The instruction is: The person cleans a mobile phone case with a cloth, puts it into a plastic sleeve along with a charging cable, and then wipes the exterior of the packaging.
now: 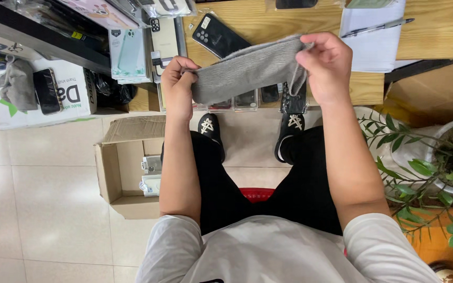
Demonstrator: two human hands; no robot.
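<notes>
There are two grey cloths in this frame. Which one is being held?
The grey cloth stretched between the left hand and right hand over the wooden table. The other cloth lies crumpled, untouched, on the white box at far left.

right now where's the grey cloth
In the head view the grey cloth is stretched between the left hand and right hand, held above the near edge of the wooden desk, just in front of a black phone.

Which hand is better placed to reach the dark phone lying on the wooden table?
Probably the left hand: it grips the grey fuzzy cloth just below the dark phone, while the right hand sits farther away.
</notes>
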